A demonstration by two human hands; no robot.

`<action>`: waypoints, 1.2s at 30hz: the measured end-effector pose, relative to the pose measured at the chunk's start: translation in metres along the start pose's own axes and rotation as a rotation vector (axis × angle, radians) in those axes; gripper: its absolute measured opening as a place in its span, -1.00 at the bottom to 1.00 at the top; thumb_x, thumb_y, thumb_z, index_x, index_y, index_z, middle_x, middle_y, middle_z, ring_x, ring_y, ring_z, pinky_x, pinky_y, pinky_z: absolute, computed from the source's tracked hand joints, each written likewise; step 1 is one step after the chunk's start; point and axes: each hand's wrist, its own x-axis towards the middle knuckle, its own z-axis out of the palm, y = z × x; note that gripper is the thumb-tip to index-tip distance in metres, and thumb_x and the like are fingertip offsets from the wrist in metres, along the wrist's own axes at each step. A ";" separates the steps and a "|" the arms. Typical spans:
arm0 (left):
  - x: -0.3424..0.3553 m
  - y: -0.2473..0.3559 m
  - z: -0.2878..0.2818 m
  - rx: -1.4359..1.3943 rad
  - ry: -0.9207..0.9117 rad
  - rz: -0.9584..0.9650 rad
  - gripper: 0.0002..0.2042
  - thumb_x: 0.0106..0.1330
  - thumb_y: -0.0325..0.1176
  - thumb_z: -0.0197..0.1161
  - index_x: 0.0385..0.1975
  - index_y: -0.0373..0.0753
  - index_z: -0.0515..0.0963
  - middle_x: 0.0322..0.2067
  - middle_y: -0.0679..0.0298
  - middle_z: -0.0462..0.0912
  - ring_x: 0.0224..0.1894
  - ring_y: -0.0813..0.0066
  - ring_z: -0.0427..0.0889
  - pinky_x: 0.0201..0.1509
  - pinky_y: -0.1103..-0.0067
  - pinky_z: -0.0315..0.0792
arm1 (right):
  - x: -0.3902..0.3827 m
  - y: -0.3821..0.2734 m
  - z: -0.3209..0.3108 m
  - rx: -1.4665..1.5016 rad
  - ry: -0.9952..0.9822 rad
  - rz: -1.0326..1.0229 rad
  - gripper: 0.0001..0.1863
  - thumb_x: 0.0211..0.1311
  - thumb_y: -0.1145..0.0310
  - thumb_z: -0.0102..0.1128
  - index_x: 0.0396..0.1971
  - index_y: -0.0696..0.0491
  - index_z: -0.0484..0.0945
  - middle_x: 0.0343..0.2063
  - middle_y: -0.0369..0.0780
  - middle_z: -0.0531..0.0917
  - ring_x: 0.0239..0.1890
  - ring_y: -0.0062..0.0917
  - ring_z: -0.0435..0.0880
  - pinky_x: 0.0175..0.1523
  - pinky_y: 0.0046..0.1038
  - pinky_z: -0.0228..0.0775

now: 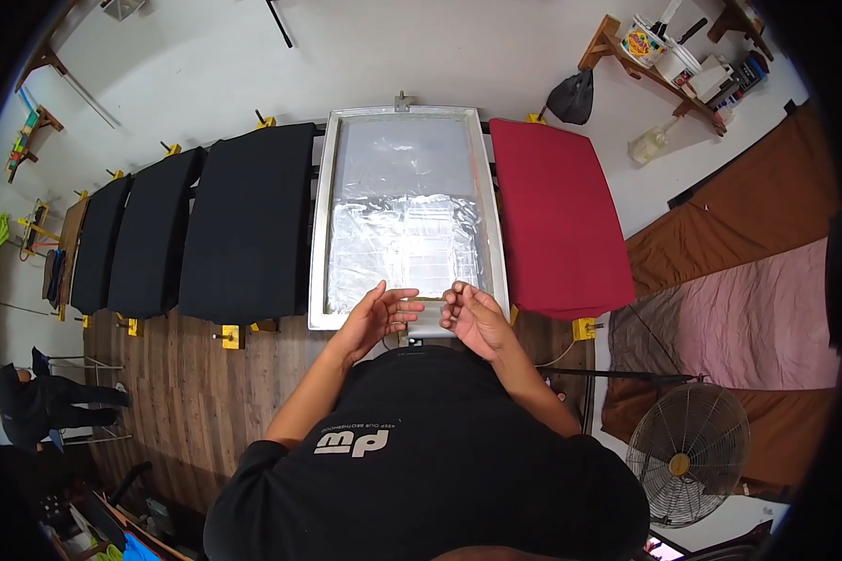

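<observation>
Left hand: your left hand [376, 316] hovers just above the near edge of the screen-printing frame [407, 210], palm turned inward, fingers loosely spread and holding nothing.
Right hand: your right hand [477, 318] hangs beside it over the same edge, fingers curled toward the palm; you cannot tell whether something small is pinched there.
Frame: it lies flat in front of you, metal rim all around, its mesh covered by a shiny silver-grey film with wrinkles across the lower half.
To your left: three black-covered pallets [248, 220] stand in a row, close beside the frame.
To your right: one red-covered pallet [557, 220] lies just beside the frame.
Progress: judging by how things lie, the frame is already seated on its station, and neither hand grips it; no squeegee or ink shows on the mesh, so the printing pass looks not yet begun.
Surroundings: a wooden floor [178, 393] below, a standing fan [688, 453] at your lower right, a wall shelf [664, 70] with tubs.
</observation>
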 end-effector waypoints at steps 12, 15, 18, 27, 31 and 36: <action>0.000 -0.014 -0.005 0.561 0.199 0.041 -0.44 0.54 0.16 -0.02 0.22 -0.21 0.52 -0.04 0.27 0.68 0.00 0.52 0.58 0.14 0.51 0.37 | -0.008 0.004 -0.025 -0.481 0.288 -0.254 -0.56 0.61 0.08 -0.03 -0.50 0.02 0.40 -0.56 -0.35 0.45 -0.40 -0.61 0.48 -0.22 -0.52 0.35; 0.002 -0.019 -0.003 0.825 0.197 0.110 -0.49 0.48 0.04 0.17 0.21 -0.23 0.51 -0.08 0.19 0.68 -0.01 0.45 0.60 0.14 0.51 0.42 | -0.019 -0.002 -0.025 -1.137 0.394 -0.148 -0.49 0.61 0.09 -0.03 -0.58 0.08 0.41 -0.60 -0.33 0.46 -0.42 -0.63 0.50 -0.29 -0.49 0.36; 0.011 -0.023 0.000 1.109 0.200 0.171 -0.43 0.33 0.02 0.36 0.19 -0.25 0.50 -0.08 0.10 0.65 0.01 0.26 0.62 0.13 0.40 0.47 | -0.015 -0.009 -0.023 -1.449 0.237 -0.253 -0.59 0.37 0.12 0.32 -0.54 0.12 0.49 -0.56 -0.25 0.55 -0.43 -0.46 0.58 -0.31 -0.39 0.40; 0.044 -0.023 0.010 1.968 0.020 0.350 -0.43 -0.01 0.04 0.50 -0.16 -0.30 0.59 -0.16 0.10 0.65 -0.02 0.13 0.63 0.07 0.24 0.48 | 0.010 0.011 -0.024 -2.117 -0.174 -0.184 -0.48 -0.15 0.33 0.56 -0.13 0.11 0.56 -0.08 -0.13 0.57 0.04 -0.20 0.57 0.16 -0.21 0.43; 0.059 -0.016 0.013 2.011 -0.062 0.330 -0.61 -0.04 -0.09 0.45 -0.38 -0.31 0.64 -0.37 0.05 0.70 -0.24 0.07 0.70 -0.07 0.24 0.55 | 0.026 0.012 -0.022 -2.192 -0.188 -0.131 -0.63 -0.10 0.31 0.44 -0.28 0.17 0.60 -0.25 -0.06 0.63 -0.09 -0.14 0.64 0.01 -0.17 0.54; 0.084 -0.005 0.014 1.954 0.103 0.400 -0.71 -0.02 -0.17 0.40 -0.48 -0.30 0.67 -0.50 0.01 0.69 -0.41 0.03 0.72 -0.28 0.23 0.60 | 0.063 0.011 -0.011 -2.179 0.023 -0.082 -0.72 -0.07 0.37 0.34 -0.32 0.17 0.61 -0.30 -0.02 0.66 -0.18 -0.08 0.69 -0.09 -0.11 0.59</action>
